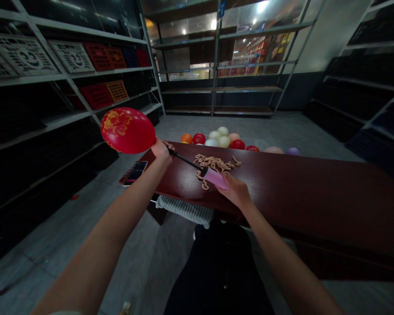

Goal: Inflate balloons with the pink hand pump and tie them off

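My left hand [162,150] is closed around the neck of an inflated red balloon [128,130] with a gold printed pattern, at the black end of a hand balloon pump [216,177]. Just how the balloon's mouth sits on the pump is hidden by my fingers. My right hand [238,190] grips the pump's pink barrel, with a long black rod stretching between the two hands. Under and behind the pump, a loose heap of limp tan balloons [213,163] lies on the dark red-brown table [295,188].
Several inflated balloons [223,141] in white, red, orange and other colours sit beyond the table's far edge. A phone [136,172] lies at the left end. Grey ribbed cloth [187,209] hangs at the near edge. Shelves with crates [72,57] stand left; a rack [213,89] stands behind.
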